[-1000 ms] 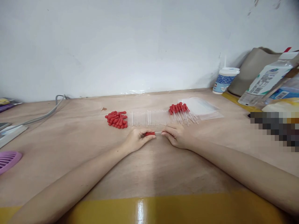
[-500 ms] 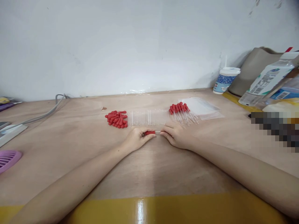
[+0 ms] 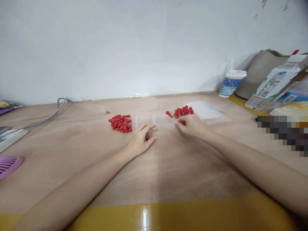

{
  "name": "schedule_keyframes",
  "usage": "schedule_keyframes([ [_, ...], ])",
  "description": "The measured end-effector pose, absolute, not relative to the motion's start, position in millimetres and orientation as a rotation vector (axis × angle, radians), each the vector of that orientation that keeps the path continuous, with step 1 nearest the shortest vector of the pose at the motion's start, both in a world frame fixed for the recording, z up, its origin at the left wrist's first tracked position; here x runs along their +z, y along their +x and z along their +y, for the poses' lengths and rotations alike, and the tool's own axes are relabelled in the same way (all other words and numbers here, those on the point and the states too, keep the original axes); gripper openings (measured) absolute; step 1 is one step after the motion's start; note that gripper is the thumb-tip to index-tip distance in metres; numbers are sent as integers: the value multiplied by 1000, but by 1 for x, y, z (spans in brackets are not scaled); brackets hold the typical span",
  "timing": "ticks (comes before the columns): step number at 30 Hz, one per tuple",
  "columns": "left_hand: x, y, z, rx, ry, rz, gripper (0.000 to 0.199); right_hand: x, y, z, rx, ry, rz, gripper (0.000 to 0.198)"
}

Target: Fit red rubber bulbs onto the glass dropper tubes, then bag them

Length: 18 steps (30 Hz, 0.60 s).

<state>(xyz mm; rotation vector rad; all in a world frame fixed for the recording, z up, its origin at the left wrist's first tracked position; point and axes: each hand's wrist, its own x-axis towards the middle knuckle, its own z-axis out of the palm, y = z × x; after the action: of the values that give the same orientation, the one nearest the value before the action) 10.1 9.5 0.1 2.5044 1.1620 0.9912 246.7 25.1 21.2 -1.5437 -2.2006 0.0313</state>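
While a smooth, pale wall point(image 3: 120, 48) fills the back, the wood-grained table point(image 3: 154, 179) spreads wide beneath it, glossy yellow tape point(image 3: 115, 216) gleaming along its near edge! Over on the right, a curved, matte grey-beige container point(image 3: 258, 72) stands behind a clear plastic bottle point(image 3: 274, 84) and a blue-patterned cup point(image 3: 231, 85). Centre stage, the left hand point(image 3: 141, 140) has thumb and fingers parted wide, forefinger reaching over the near ends of a row of slim, see-through tubes point(image 3: 163, 121); whether it touches them, I can't tell. Flat, filmy bags point(image 3: 205, 109) lie beyond the right hand point(image 3: 191, 125), which pinches narrowly. To the row's left, rubbery-looking red bulbs point(image 3: 121, 123) heap up, rounded and teardrop-shaped; at its right end, red-topped droppers point(image 3: 184, 111) bunch together, partly hidden. And there's the single dropper point(image 3: 169, 114), tilted in the right fingertips, its red bulb pointing up and left!
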Motion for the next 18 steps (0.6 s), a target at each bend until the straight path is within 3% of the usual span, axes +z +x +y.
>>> schedule_keyframes([
  [8,-2,11,9,949,2543,1100,21,30,227,63,-18,-2059,-1897,29],
  [18,-3,11,9,921,2520,1074,14,18,207,75,-89,-2126,-1931,29],
])
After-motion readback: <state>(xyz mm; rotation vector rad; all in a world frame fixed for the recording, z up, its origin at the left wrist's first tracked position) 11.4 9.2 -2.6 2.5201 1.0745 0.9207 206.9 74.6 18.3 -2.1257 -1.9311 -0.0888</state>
